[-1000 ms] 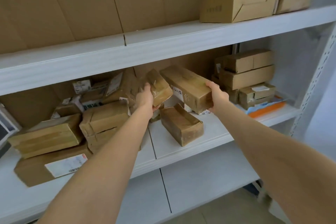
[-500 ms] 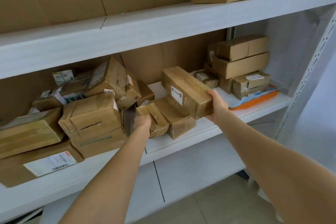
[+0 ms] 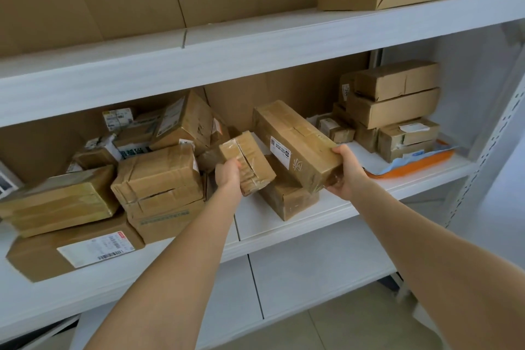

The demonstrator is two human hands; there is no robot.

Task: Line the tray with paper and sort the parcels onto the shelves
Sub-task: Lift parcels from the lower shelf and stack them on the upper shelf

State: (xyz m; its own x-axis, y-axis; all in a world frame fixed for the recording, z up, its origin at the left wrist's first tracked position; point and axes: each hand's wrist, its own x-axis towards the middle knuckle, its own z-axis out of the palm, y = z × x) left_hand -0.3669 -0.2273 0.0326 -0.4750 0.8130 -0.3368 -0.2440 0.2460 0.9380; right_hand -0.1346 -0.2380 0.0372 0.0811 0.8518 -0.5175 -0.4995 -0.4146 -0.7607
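Comparing with half a second ago, the small parcel (image 3: 250, 162) is found lifted off the shelf (image 3: 312, 216) again. It was set down beside the box (image 3: 287, 203) then, and is now held clear of the board, above the box's left end. It is gripped from behind by the left hand (image 3: 228, 176), whose fingers are wrapped round its near corner. The long parcel (image 3: 295, 142) is held much as before, tilted, its near end clamped in the right hand (image 3: 348, 172) with the fingers (image 3: 339, 150) curled over the top edge. Whether its underside rests on the box cannot be told. Both parcels are thus kept at the middle of the shelf, between the pile (image 3: 159, 176) at the left and the stack (image 3: 395, 111) at the right. The put-down is judged to have been undone, so neither parcel is yet sorted. A place is probably still being chosen, and the board in front of the stack is judged the likeliest room. No tray or lining paper can be made out, so that part of the task cannot be judged
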